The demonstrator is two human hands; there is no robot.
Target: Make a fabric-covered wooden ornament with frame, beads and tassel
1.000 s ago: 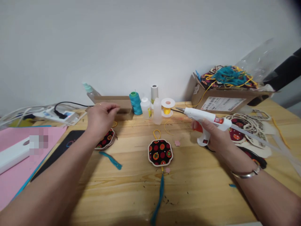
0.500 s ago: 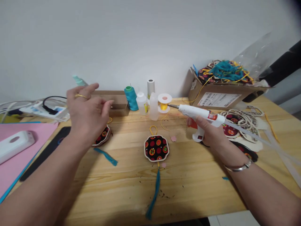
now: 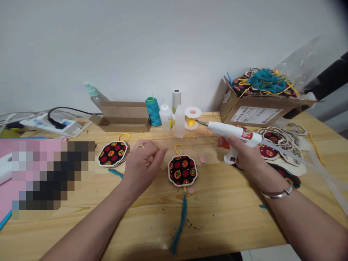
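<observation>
My right hand is wrapped round the handle of a white hot glue gun. Its metal nozzle points left, in front of the yellow cord spool. My left hand is closed above the table, fingers curled and thumb drawn in; its fingertips are hidden. Between the hands lies a scalloped ornament of black floral fabric with a pale rim, a yellow loop and a teal tassel. Left of my left hand sits a stack of similar ornaments. Small pink flower pieces lie beside the middle ornament.
Along the wall stand a spray bottle, an open cardboard tray, a teal thread cone and small bottles. A filled carton stands back right, pale frames before it. A pink sheet lies left.
My left hand has come down and to the right, from above the left stack to beside the middle ornament, its fingers now more curled. My right hand holds the glue gun nearly still.
</observation>
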